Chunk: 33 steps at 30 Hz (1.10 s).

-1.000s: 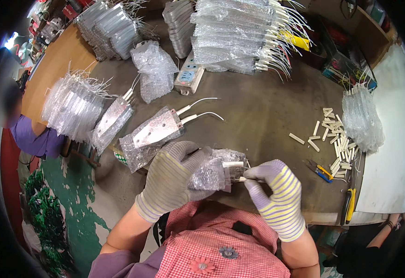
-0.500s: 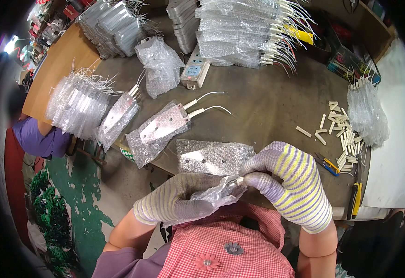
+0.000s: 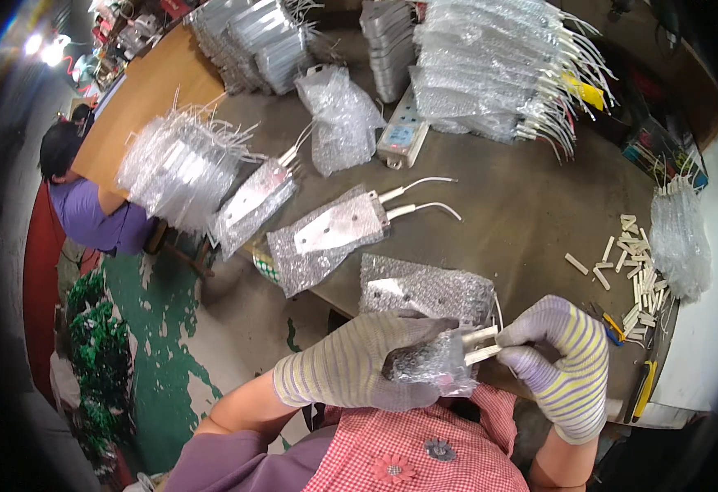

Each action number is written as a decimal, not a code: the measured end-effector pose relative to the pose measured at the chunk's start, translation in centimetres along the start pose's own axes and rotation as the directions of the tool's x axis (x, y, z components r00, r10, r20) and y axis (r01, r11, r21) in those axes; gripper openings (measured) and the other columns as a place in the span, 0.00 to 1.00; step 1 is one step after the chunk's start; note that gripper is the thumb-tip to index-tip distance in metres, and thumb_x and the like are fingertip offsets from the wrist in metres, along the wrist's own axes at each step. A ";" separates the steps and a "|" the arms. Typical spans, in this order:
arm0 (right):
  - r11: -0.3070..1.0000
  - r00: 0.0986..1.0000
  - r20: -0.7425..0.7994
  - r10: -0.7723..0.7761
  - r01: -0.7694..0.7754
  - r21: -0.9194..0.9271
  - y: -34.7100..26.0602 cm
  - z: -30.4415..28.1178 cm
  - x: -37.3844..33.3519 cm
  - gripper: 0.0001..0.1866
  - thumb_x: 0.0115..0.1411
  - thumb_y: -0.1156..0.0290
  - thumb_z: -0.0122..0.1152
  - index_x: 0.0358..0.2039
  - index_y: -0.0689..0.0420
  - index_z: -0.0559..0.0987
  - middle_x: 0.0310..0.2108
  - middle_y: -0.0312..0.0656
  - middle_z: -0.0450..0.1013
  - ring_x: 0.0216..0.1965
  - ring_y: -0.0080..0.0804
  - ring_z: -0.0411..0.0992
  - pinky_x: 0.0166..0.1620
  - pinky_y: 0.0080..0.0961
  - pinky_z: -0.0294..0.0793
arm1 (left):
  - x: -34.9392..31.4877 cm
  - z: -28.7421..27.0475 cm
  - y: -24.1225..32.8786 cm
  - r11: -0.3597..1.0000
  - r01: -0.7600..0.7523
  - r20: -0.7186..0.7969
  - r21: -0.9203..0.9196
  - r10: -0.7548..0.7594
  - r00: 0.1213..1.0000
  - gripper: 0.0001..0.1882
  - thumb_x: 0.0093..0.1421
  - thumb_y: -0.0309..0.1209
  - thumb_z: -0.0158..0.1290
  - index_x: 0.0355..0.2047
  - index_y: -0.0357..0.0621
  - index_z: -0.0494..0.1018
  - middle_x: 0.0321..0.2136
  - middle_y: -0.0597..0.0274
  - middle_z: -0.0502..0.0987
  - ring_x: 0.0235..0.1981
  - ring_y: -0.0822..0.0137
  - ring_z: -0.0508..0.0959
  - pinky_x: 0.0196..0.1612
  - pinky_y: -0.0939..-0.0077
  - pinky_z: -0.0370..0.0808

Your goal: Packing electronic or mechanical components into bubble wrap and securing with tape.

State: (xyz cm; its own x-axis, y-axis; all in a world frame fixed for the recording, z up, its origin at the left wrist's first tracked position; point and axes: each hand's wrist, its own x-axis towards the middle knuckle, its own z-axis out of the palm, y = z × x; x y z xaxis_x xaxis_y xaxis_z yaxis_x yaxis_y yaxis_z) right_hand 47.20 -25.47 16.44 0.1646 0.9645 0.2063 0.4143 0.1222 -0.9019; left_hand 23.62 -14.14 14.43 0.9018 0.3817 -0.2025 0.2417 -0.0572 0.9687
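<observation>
My gloved left hand [image 3: 347,361] is closed round a bubble-wrapped heating plate [image 3: 433,365]. Two white tubular sleeves [image 3: 482,354] stick out of its right end. At their tips, my gloved right hand [image 3: 568,357] pinches the lower sleeve's end between thumb and forefinger; any lead inside is hidden. A thin white wire [image 3: 498,307] curves up beside the upper sleeve. Just beyond my hands lies another wrapped plate [image 3: 420,287] on the table's near edge. Farther left is a wrapped plate [image 3: 342,225] with two sleeved white leads pointing right.
Loose white sleeves [image 3: 642,283] are scattered at the right, near blue-handled cutters [image 3: 613,330] and a yellow-black tool [image 3: 644,389]. Wrapped bundles [image 3: 182,172] stand left; a large stack [image 3: 482,74] fills the back beside a power strip [image 3: 402,135]. A person [image 3: 96,209] sits at far left.
The held plate has turned so both sleeves now show past the wrap. My right hand has drawn back slightly to the right. The whole view has shifted, bringing the seated person further in.
</observation>
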 end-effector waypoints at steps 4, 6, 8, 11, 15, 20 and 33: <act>0.998 0.999 0.021 0.024 -0.023 -0.056 -0.6 0.4 -0.8 0.08 0.51 0.76 0.72 0.32 0.62 0.82 0.27 0.37 0.76 0.29 0.25 0.73 0.34 0.23 0.71 | -0.3 -0.5 1.4 0.918 -0.070 -0.087 0.390 0.112 0.990 0.44 0.49 0.43 0.70 0.64 0.37 0.70 0.49 0.48 0.81 0.47 0.52 0.82 0.54 0.66 0.76; 0.997 0.992 -0.119 0.044 -0.050 -0.051 -0.4 0.2 -0.9 0.11 0.51 0.75 0.73 0.35 0.61 0.82 0.28 0.37 0.76 0.29 0.26 0.73 0.35 0.24 0.72 | 0.0 -1.4 1.2 0.846 -0.085 -0.197 0.526 0.219 0.956 0.43 0.46 0.45 0.71 0.62 0.43 0.72 0.45 0.51 0.83 0.46 0.49 0.82 0.52 0.64 0.77; 0.993 0.933 -0.341 0.116 -0.121 0.005 0.9 -0.6 -1.4 0.16 0.52 0.76 0.71 0.42 0.60 0.82 0.30 0.36 0.76 0.31 0.23 0.72 0.38 0.23 0.73 | 0.9 -3.2 1.9 0.864 0.023 -0.395 0.502 0.205 0.896 0.37 0.46 0.43 0.70 0.57 0.47 0.78 0.43 0.55 0.84 0.46 0.51 0.81 0.54 0.59 0.76; 0.959 0.848 -0.530 0.017 -0.164 -0.232 2.3 -3.1 -1.3 0.11 0.56 0.82 0.65 0.41 0.61 0.82 0.31 0.37 0.76 0.32 0.23 0.72 0.37 0.22 0.72 | 1.2 -7.1 0.0 0.477 0.290 -0.494 0.830 0.384 0.780 0.41 0.46 0.45 0.71 0.59 0.40 0.73 0.52 0.46 0.78 0.55 0.46 0.76 0.60 0.56 0.72; 0.822 0.872 -0.483 -0.084 -0.213 -0.528 4.7 -5.4 -0.6 0.05 0.59 0.79 0.66 0.36 0.61 0.82 0.33 0.43 0.78 0.33 0.35 0.76 0.40 0.29 0.75 | 1.6 -10.7 -5.7 0.345 0.318 -0.444 0.883 0.392 0.806 0.41 0.49 0.42 0.68 0.62 0.43 0.70 0.52 0.46 0.74 0.56 0.45 0.72 0.60 0.50 0.69; 0.674 0.913 -0.333 -0.237 -0.093 -0.733 8.5 -5.4 0.5 0.09 0.55 0.72 0.70 0.37 0.57 0.83 0.34 0.46 0.76 0.38 0.48 0.75 0.45 0.44 0.73 | 2.7 -9.4 -3.5 0.425 0.359 -0.489 0.831 0.252 0.835 0.39 0.52 0.40 0.66 0.64 0.44 0.69 0.57 0.47 0.72 0.58 0.45 0.70 0.61 0.48 0.68; 0.830 0.892 -0.422 -0.163 -0.107 -0.547 5.9 -2.4 -1.1 0.05 0.55 0.78 0.68 0.32 0.57 0.80 0.28 0.40 0.76 0.30 0.36 0.74 0.37 0.32 0.73 | 10.3 3.4 0.5 0.173 -0.351 0.247 0.920 0.439 0.864 0.05 0.50 0.34 0.58 0.26 0.57 0.83 0.42 0.65 0.80 0.49 0.61 0.78 0.59 0.56 0.69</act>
State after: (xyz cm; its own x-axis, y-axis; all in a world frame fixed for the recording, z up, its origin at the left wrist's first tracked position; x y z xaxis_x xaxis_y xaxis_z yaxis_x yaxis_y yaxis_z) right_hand 51.61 -26.41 11.83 0.4567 0.7416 0.4914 0.8162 -0.1295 -0.5631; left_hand 34.26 -13.38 12.36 0.9737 0.0768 0.2145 0.0549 -0.9928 0.1060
